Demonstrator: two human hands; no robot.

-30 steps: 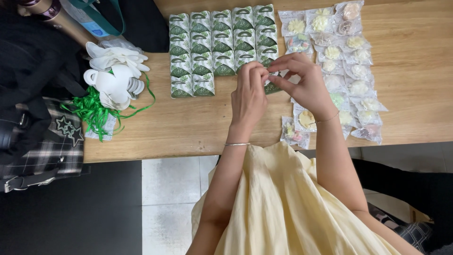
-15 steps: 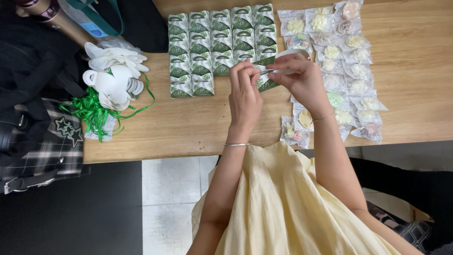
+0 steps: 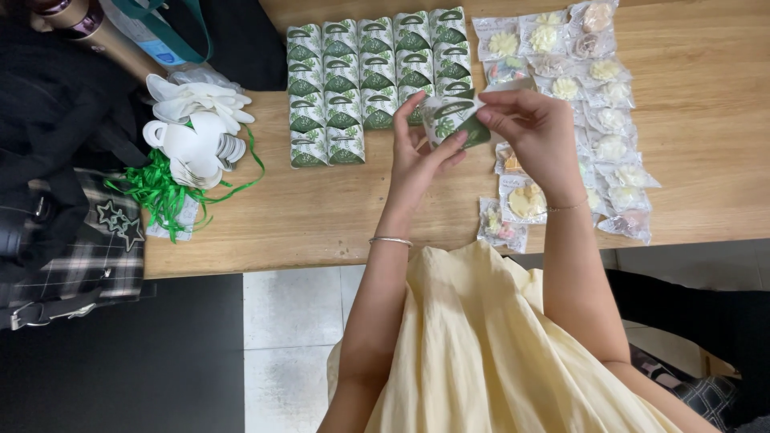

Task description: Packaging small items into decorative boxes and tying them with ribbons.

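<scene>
Many green-and-white favour boxes [image 3: 365, 76] already stand in rows at the table's [image 3: 321, 216] far side. Another box [image 3: 449, 120] sits pinched between the left hand [image 3: 421, 156] and right hand [image 3: 533, 132], near the wrapped sweets [image 3: 597, 88] waiting on the right.

Small favour box [image 3: 451, 118]: folded card, white with green leaf print and a green curved top flap. Held above the wooden table, tilted, between both hands, just right of the rows of matching boxes and left of the clear-wrapped sweets. Closed as far as visible.
</scene>
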